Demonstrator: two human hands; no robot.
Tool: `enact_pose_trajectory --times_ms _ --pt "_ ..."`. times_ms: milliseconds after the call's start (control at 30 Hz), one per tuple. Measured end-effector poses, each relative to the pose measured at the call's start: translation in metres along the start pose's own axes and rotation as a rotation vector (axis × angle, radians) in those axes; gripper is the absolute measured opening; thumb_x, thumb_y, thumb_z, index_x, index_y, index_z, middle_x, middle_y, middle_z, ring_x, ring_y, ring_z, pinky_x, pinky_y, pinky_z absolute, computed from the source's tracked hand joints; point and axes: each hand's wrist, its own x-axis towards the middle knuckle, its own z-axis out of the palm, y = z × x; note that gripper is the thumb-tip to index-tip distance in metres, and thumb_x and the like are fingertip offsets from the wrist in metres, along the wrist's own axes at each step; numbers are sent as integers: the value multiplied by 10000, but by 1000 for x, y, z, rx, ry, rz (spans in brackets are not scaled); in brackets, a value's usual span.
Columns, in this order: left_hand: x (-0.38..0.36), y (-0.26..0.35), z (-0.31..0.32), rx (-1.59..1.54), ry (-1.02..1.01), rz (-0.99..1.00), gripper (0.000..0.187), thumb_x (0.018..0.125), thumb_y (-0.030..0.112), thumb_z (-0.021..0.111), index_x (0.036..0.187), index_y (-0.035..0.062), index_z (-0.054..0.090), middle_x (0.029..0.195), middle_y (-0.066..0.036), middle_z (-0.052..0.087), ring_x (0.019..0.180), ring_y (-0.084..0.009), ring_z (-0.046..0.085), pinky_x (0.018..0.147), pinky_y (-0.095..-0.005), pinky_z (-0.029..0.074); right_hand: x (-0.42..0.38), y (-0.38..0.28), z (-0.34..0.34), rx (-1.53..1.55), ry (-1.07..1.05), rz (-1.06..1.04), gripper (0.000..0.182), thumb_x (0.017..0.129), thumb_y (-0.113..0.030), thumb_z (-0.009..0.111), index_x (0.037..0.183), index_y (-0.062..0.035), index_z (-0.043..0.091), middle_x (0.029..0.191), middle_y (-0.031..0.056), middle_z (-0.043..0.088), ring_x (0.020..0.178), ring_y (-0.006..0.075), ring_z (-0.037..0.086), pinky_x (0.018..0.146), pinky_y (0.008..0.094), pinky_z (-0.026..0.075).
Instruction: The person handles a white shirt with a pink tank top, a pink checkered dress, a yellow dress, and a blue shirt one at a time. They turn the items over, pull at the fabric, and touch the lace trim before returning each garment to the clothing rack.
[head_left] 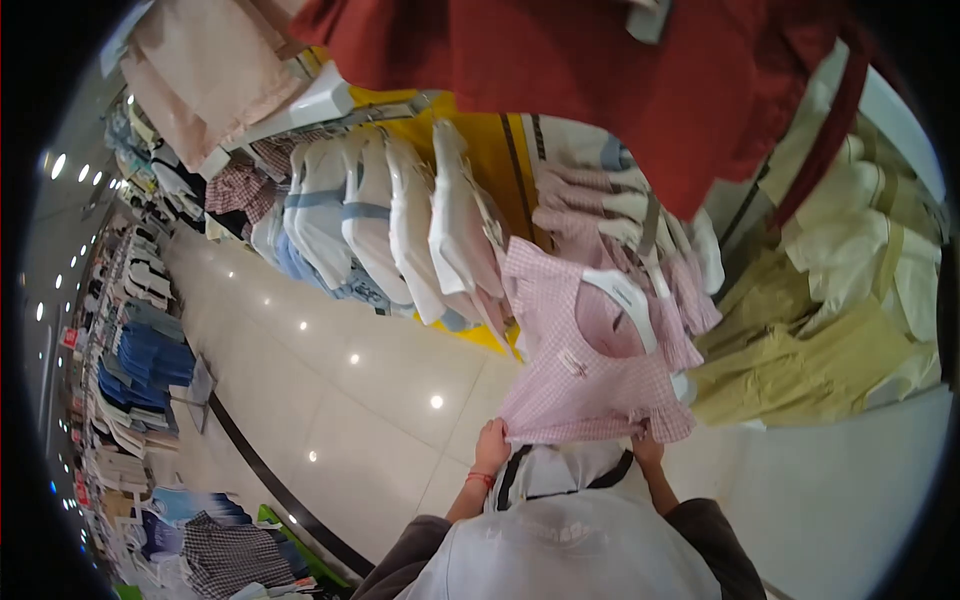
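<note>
A pink gingham top [570,385] with ruffled edges hangs in front of me on a white hanger [625,298]. My left hand [490,447], with a red band on its wrist, is closed on the garment's lower left edge. At the lower right edge my right hand [648,452] grips the cloth, its fingertips partly hidden behind the fabric. Between the two hands the lower part is stretched out fairly flat. Close behind the hanger are more pink gingham garments [680,290] on the rack.
White and blue tops [370,210] hang on a rail to the left. A dark red garment [620,90] hangs overhead; khaki clothes [820,370] are on the right. Across the shiny tiled floor [370,370] stand racks of folded jeans [150,355] and a checked garment [230,555].
</note>
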Motion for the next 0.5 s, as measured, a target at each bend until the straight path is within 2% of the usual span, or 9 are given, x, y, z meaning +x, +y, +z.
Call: enact_pose_trajectory --times_ms 100,200,300,400,433,500 --pt "-4 -3 1 44 -39 -73 142 712 81 498 850 47 492 828 -189 536 813 -376 520 695 -430 425 8 -8 -4 78 -156 157 410 683 -119 603 1059 -25 469 953 157 559 927 339 521 782 401 411" --pt "-14 -25 18 -64 -161 -150 200 746 156 498 904 34 511 879 -200 552 840 -374 527 715 -420 433 18 -32 -15 118 -208 259 399 678 -126 616 1025 -5 462 960 174 558 920 347 533 776 407 415" --pt "-21 -40 26 -127 -166 -71 248 771 222 516 897 8 523 869 -193 573 815 -344 552 704 -388 442 23 -43 -10 290 -100 355 409 674 -142 639 990 6 427 924 190 556 888 356 548 755 412 424" --pt "-22 -25 0 -253 -324 -275 305 780 295 543 848 -2 536 803 -174 587 752 -309 568 680 -364 442 25 -39 -7 296 -196 488 559 703 -198 639 1147 -2 360 1056 191 528 982 337 536 812 379 434" --pt "-22 -41 9 -241 -342 -273 329 788 328 554 806 0 545 755 -161 591 716 -281 571 662 -346 439 18 -19 9 163 -187 493 619 652 -200 683 1131 10 353 1025 211 534 973 350 540 794 368 447" --pt "-25 -51 5 -288 -336 -266 318 789 319 553 806 2 547 756 -160 593 720 -277 572 659 -347 440 5 29 40 103 -448 602 603 639 -228 696 1104 9 395 1012 194 550 966 334 547 787 355 447"
